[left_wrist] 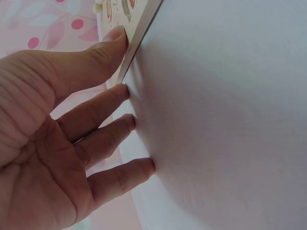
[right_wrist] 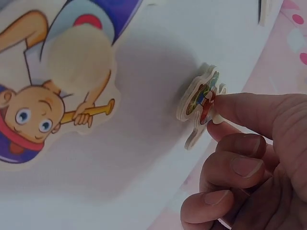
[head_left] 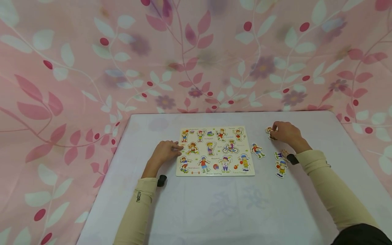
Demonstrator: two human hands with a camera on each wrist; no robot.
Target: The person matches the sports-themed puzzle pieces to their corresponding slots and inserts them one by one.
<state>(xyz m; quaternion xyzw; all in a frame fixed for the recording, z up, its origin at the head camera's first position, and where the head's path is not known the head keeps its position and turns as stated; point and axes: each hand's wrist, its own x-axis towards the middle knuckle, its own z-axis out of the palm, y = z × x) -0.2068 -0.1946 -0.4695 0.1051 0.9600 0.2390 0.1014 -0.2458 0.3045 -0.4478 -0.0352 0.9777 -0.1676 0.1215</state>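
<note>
A wooden picture puzzle board (head_left: 245, 149) with sports figures lies flat on the table. My left hand (head_left: 165, 151) is at its left edge. In the left wrist view the thumb (left_wrist: 112, 48) rests on the board's edge, and the other fingers stretch down to the tablecloth. My right hand (head_left: 287, 132) is beyond the board's right side. Its thumb and index finger pinch a small puzzle piece (right_wrist: 206, 98) by its knob, the other fingers curled beneath. The held piece looks tilted and overlaps another wooden outline in the right wrist view.
Right of the board lies a loose figure piece (head_left: 258, 150). Nearer the right wrist are another figure piece (head_left: 281, 168) and a partly covered piece (head_left: 278, 155). A piece with a yellow bat (right_wrist: 36, 115) looms large in the right wrist view. Floral cloth (head_left: 196, 68) hangs behind the table.
</note>
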